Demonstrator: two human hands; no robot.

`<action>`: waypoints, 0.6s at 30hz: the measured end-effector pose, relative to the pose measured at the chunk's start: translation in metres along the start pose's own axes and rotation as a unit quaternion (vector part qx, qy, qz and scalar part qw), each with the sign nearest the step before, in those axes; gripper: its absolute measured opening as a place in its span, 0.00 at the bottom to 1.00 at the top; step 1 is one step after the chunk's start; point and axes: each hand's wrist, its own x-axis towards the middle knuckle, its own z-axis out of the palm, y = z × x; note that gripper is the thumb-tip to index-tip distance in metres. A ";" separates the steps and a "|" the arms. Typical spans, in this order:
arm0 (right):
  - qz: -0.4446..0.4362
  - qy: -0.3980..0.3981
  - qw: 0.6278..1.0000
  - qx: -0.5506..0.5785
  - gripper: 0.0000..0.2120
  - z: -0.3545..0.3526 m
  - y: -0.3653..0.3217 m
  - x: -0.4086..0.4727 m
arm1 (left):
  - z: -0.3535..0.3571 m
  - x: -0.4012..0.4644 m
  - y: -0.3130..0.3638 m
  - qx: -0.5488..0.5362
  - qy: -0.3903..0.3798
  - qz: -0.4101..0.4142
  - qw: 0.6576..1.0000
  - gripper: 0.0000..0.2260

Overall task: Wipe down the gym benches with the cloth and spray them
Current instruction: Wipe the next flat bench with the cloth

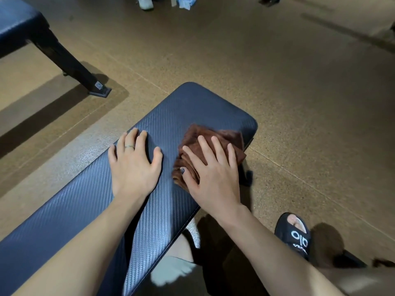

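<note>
The wiping step is in hand. The brown cloth (213, 146) is pressed flat on the far end of the bench (171, 116) by the right hand (210, 167), with the fingers spread and straight. The left hand (133, 161) is laid open on the pad just beside it, for support. Next, the cloth should probably be drawn along the unwiped length. No spray bottle is seen.

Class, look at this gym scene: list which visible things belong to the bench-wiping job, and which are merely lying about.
Part of the job:
- crumpled brown cloth, pressed flat by the right hand
- dark blue padded textured bench, with the left hand resting on it

Lying about:
- second dark padded bench
- black slide sandal
- crumpled blue-white item on the floor
</note>
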 end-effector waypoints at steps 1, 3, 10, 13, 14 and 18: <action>0.010 0.009 1.000 0.007 0.24 0.001 0.001 -0.003 | 0.000 0.000 0.000 -0.001 0.000 0.001 1.000 0.25; 0.051 0.030 0.998 0.023 0.23 0.004 -0.001 -0.012 | -0.001 0.000 -0.001 -0.004 0.000 0.000 1.000 0.25; 0.143 0.115 0.973 0.137 0.21 0.019 0.011 0.007 | -0.004 0.000 0.000 0.000 -0.011 -0.007 1.000 0.25; 0.163 0.123 0.971 0.121 0.21 0.019 0.026 0.031 | -0.003 0.000 0.001 0.000 -0.010 -0.008 1.000 0.24; 0.167 0.121 0.972 0.113 0.21 0.019 0.030 0.036 | -0.004 0.000 0.001 -0.001 -0.010 -0.008 1.000 0.24; 0.201 0.109 0.968 0.106 0.20 0.014 0.054 0.065 | -0.005 -0.002 -0.004 -0.009 -0.011 -0.001 1.000 0.25</action>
